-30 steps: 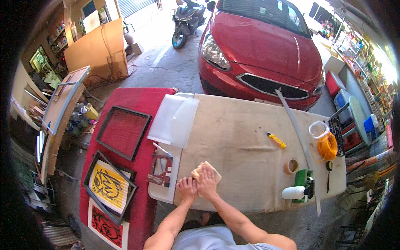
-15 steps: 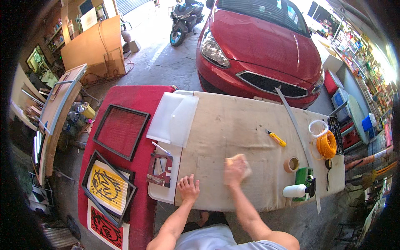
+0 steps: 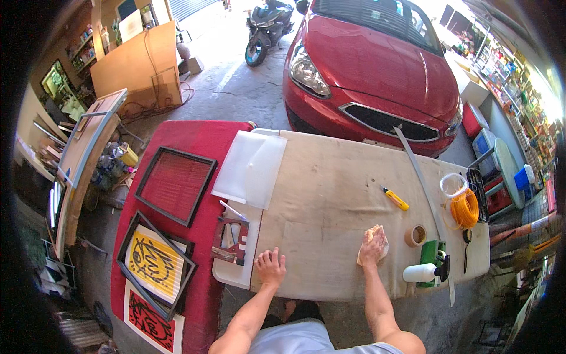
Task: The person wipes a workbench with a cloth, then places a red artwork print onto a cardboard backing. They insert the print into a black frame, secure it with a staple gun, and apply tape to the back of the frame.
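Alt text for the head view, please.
Right hand holds a cloth on a beige table; left hand is open near its front edge. At right are tape, a white bottle and a yellow cutter; a red car stands beyond.

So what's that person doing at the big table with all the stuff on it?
The person's right hand has its fingers over a pale cloth and holds it against the beige top of the table. The left hand rests there too, fingers spread, with nothing seen in it. A roll of tape sits just right of the cloth. The yellow knife and the white bottle are on the table, untouched.
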Action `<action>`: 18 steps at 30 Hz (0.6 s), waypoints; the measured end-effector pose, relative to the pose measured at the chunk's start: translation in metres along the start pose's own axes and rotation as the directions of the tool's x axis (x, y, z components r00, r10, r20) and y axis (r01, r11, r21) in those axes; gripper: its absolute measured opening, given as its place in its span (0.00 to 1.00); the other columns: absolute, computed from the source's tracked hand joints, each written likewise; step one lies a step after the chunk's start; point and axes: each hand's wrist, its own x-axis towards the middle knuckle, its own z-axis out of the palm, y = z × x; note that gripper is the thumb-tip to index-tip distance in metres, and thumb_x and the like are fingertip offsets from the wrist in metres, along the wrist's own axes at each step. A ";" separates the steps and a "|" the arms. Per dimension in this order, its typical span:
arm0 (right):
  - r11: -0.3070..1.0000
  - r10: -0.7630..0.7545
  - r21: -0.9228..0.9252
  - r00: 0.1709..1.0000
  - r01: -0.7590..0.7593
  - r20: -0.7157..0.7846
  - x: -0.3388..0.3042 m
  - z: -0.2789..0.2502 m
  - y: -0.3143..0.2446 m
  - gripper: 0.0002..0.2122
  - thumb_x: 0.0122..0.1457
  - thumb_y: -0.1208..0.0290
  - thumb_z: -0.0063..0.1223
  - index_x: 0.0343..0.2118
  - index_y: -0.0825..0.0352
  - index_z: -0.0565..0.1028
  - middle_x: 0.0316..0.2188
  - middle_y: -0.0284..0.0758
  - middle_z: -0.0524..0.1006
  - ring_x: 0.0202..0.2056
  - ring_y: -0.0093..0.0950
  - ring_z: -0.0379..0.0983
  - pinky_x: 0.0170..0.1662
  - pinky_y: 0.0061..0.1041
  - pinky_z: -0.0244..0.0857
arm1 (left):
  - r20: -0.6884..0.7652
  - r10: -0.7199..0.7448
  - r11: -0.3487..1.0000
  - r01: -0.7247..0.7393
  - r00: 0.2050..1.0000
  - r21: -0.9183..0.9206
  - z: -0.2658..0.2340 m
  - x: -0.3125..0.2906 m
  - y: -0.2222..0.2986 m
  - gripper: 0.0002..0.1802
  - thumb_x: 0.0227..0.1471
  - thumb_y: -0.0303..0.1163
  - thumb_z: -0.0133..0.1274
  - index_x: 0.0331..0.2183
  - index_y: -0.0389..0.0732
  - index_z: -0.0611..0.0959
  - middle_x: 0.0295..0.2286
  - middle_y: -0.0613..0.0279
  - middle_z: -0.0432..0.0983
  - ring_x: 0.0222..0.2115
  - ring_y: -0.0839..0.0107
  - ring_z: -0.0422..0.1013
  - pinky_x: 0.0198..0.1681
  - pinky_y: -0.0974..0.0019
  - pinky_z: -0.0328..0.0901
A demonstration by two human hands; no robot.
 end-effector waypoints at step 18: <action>0.975 -0.218 -0.010 0.956 0.224 0.194 -0.018 0.017 -0.048 0.27 0.59 0.58 0.44 0.56 0.72 0.59 0.56 0.48 0.61 0.58 0.42 0.54 0.60 0.42 0.44 | 0.030 -0.026 0.999 0.025 0.999 0.034 -0.005 -0.003 -0.007 0.18 0.53 0.41 0.46 0.45 0.47 0.74 0.42 0.54 0.67 0.45 0.54 0.61 0.48 0.50 0.55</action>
